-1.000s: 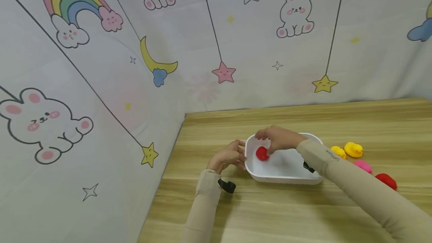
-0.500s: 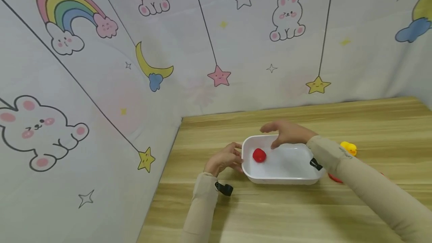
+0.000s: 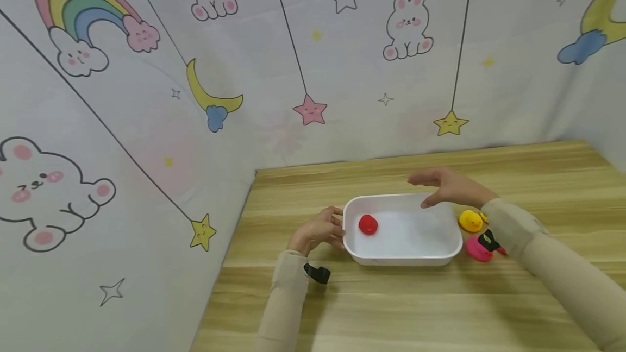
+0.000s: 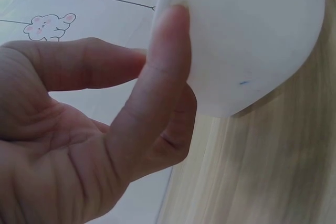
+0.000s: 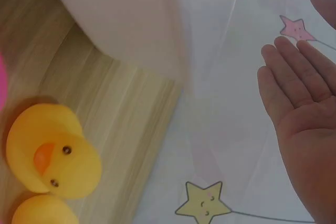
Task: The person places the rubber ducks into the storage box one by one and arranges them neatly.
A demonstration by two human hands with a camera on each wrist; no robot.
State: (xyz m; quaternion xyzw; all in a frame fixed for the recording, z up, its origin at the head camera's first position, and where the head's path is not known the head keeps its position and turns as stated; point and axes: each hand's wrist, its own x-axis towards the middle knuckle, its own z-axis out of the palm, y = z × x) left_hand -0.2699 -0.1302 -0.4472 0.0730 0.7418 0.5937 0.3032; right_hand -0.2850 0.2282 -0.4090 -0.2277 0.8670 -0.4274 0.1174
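Note:
A white plastic tub (image 3: 411,238) stands on the table with a small rounded red toy (image 3: 368,225) inside near its left end. My left hand (image 3: 318,231) touches the tub's left end with bent fingertips; in the left wrist view a finger (image 4: 157,85) lies against the outer wall just below the rim. My right hand (image 3: 452,186) hovers over the tub's back right corner, fingers extended and thumb apart, holding nothing. Below the right wrist sit a yellow rubber duck (image 3: 471,221) and a pink duck (image 3: 479,249). Part of a red thing shows behind the wrist camera.
In the right wrist view a second yellow toy (image 5: 44,213) lies beside the yellow duck. The wooden table (image 3: 381,308) meets a white patterned cloth (image 3: 274,53) at the back and left. My right sleeve (image 3: 552,265) covers part of the table's right side.
My right hand has released the red toy, which stays in the tub. It has lifted and moved right, towards the tub's back right corner. My left hand stays at the tub's left end.

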